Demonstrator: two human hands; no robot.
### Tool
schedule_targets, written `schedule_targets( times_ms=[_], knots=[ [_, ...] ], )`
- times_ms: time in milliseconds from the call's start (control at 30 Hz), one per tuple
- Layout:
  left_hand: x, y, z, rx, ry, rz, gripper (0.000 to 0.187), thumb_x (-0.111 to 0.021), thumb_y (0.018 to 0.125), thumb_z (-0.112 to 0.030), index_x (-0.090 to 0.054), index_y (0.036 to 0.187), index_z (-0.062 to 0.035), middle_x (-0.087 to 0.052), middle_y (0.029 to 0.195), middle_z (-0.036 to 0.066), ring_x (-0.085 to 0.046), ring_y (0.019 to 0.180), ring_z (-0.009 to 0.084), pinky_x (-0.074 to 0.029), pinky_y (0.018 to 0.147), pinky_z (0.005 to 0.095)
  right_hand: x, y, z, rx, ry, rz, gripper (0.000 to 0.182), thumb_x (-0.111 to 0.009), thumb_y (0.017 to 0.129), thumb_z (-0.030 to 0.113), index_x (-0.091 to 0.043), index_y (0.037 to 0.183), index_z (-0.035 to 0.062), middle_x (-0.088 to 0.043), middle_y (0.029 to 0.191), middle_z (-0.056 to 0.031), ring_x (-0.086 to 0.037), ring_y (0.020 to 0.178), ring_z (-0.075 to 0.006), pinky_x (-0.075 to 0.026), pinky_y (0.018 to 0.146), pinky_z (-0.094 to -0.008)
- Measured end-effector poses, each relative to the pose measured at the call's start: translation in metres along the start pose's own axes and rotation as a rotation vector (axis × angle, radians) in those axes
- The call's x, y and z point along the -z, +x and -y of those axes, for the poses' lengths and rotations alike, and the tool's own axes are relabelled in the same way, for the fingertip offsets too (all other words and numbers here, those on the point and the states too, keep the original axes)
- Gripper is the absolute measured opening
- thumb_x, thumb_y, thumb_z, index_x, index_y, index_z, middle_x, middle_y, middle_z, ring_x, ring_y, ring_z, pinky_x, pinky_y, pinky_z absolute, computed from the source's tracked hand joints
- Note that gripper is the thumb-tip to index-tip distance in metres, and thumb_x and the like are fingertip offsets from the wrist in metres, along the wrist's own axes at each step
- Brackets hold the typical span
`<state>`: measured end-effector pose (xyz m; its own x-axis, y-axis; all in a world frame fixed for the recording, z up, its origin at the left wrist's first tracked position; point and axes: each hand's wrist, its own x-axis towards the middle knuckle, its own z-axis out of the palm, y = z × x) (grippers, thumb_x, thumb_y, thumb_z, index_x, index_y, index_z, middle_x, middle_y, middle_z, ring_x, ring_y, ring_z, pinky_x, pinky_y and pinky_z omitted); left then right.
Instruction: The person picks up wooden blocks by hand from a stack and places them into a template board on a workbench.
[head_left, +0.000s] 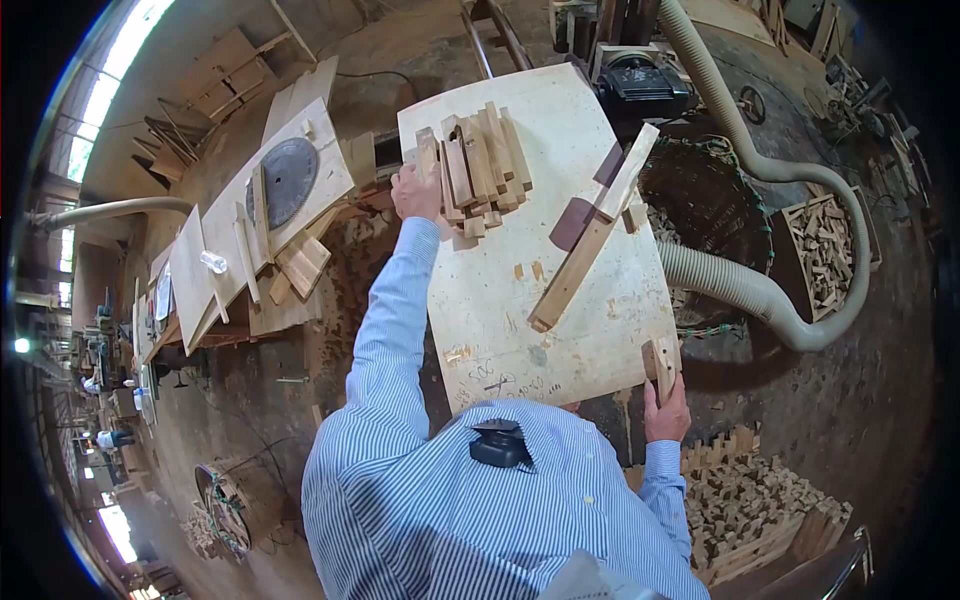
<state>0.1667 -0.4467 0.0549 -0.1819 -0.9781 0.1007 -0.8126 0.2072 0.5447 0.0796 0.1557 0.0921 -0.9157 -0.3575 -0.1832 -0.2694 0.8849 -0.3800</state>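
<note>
A pile of short wooden pieces [482, 165] lies at the far left of the pale plywood tabletop [480, 290]. My left hand [417, 193] is at the pile's left side, its fingers closed around the end of a wooden block [427, 150]. At the near right corner, my right hand [668, 415] grips a small shaped wooden piece [660, 368] with a dark hole or mark, held upright at the table edge. Across the tabletop's right half rests a long wooden bar [580, 265], angled, with brown sandpaper-like patches [572, 224] beside it.
Right of the table stands a large round basket [710, 190] with a ribbed hose [740, 285] over it. A crate of wooden offcuts [760, 505] sits at the near right. Leftward, another bench carries a circular saw blade [290, 180] and wooden strips [246, 255].
</note>
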Motion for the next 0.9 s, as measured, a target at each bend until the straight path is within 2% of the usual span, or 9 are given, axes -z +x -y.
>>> schedule_targets(
  times_ms=[100, 200, 267, 300, 400, 500, 700, 800, 900],
  knots=[
    [-0.007, 0.005, 0.011, 0.065, -0.006, 0.165, 0.062, -0.076, 0.094, -0.047, -0.064, 0.135, -0.0018, -0.063, 0.133, 0.022, -0.062, 0.125, 0.0393, -0.047, 0.111, 0.0483, -0.004, -0.001, -0.005, 0.016, -0.001, -0.016, 0.069, -0.075, 0.096, 0.043, -0.055, 0.149, 0.0026, -0.071, 0.128, -0.0250, -0.072, 0.103, -0.0462, -0.056, 0.090, -0.0525],
    [-0.015, -0.013, 0.010, -0.130, -0.030, -0.025, 0.060, -0.076, 0.093, -0.047, -0.066, 0.131, -0.0016, -0.065, 0.131, 0.022, -0.062, 0.123, 0.0391, -0.046, 0.109, 0.0485, -0.005, -0.001, -0.007, 0.020, 0.006, -0.015, 0.069, -0.075, 0.096, 0.042, -0.055, 0.148, 0.0032, -0.072, 0.127, -0.0247, -0.072, 0.102, -0.0459, -0.057, 0.090, -0.0525],
    [-0.004, -0.035, -0.008, -0.427, -0.066, -0.131, 0.054, -0.076, 0.092, -0.049, -0.070, 0.120, -0.0027, -0.068, 0.120, 0.019, -0.063, 0.118, 0.0378, -0.047, 0.104, 0.0477, -0.005, 0.000, -0.008, 0.019, 0.003, -0.017, 0.068, -0.075, 0.096, 0.043, -0.055, 0.148, 0.0032, -0.072, 0.127, -0.0247, -0.072, 0.102, -0.0460, -0.057, 0.089, -0.0527],
    [0.004, -0.049, -0.020, -0.432, -0.067, -0.124, 0.054, -0.076, 0.092, -0.049, -0.070, 0.120, -0.0027, -0.068, 0.120, 0.019, -0.063, 0.118, 0.0378, -0.047, 0.104, 0.0477, -0.005, -0.002, -0.008, 0.020, 0.002, -0.015, 0.068, -0.075, 0.096, 0.043, -0.055, 0.148, 0.0033, -0.072, 0.126, -0.0246, -0.072, 0.101, -0.0461, -0.057, 0.089, -0.0529],
    [0.019, -0.074, -0.055, -0.381, 0.038, 0.110, 0.047, -0.079, 0.087, -0.049, -0.069, 0.099, -0.0047, -0.067, 0.101, 0.014, -0.067, 0.104, 0.0345, -0.051, 0.092, 0.0474, -0.008, -0.001, -0.009, 0.027, -0.001, -0.036, 0.068, -0.075, 0.096, 0.043, -0.056, 0.147, 0.0033, -0.072, 0.125, -0.0246, -0.072, 0.100, -0.0462, -0.057, 0.088, -0.0534],
    [0.016, -0.066, -0.068, -0.304, 0.211, 0.218, 0.042, -0.078, 0.088, -0.047, -0.070, 0.094, -0.0059, -0.071, 0.098, 0.013, -0.069, 0.097, 0.0336, -0.053, 0.088, 0.0467, -0.009, -0.002, -0.011, 0.032, -0.001, -0.046, 0.067, -0.075, 0.096, 0.044, -0.056, 0.147, 0.0036, -0.072, 0.125, -0.0242, -0.072, 0.100, -0.0458, -0.057, 0.088, -0.0530],
    [0.039, -0.047, -0.065, -0.165, 0.051, 0.032, 0.038, -0.078, 0.084, -0.039, -0.069, 0.089, -0.0029, -0.073, 0.088, 0.015, -0.072, 0.083, 0.0340, -0.056, 0.080, 0.0483, -0.007, -0.003, -0.010, 0.024, -0.021, -0.041, 0.068, -0.074, 0.096, 0.045, -0.055, 0.147, 0.0044, -0.072, 0.122, -0.0231, -0.072, 0.096, -0.0444, -0.056, 0.085, -0.0515],
    [0.083, -0.042, -0.068, -0.377, -0.052, -0.066, 0.033, -0.079, 0.087, -0.033, -0.070, 0.090, -0.0017, -0.073, 0.083, 0.015, -0.072, 0.078, 0.0313, -0.056, 0.076, 0.0437, -0.009, -0.003, -0.014, 0.038, -0.022, -0.044, 0.069, -0.074, 0.096, 0.046, -0.055, 0.147, 0.0043, -0.072, 0.122, -0.0227, -0.072, 0.095, -0.0439, -0.056, 0.084, -0.0510],
    [0.127, -0.041, -0.092, -0.457, -0.211, 0.052, 0.028, -0.079, 0.091, -0.028, -0.073, 0.095, -0.0018, -0.073, 0.084, 0.015, -0.071, 0.074, 0.0277, -0.055, 0.073, 0.0387, -0.008, -0.003, -0.012, 0.060, -0.010, -0.054, 0.068, -0.073, 0.096, 0.046, -0.056, 0.147, 0.0043, -0.072, 0.122, -0.0219, -0.072, 0.097, -0.0434, -0.056, 0.084, -0.0506]
  ],
)
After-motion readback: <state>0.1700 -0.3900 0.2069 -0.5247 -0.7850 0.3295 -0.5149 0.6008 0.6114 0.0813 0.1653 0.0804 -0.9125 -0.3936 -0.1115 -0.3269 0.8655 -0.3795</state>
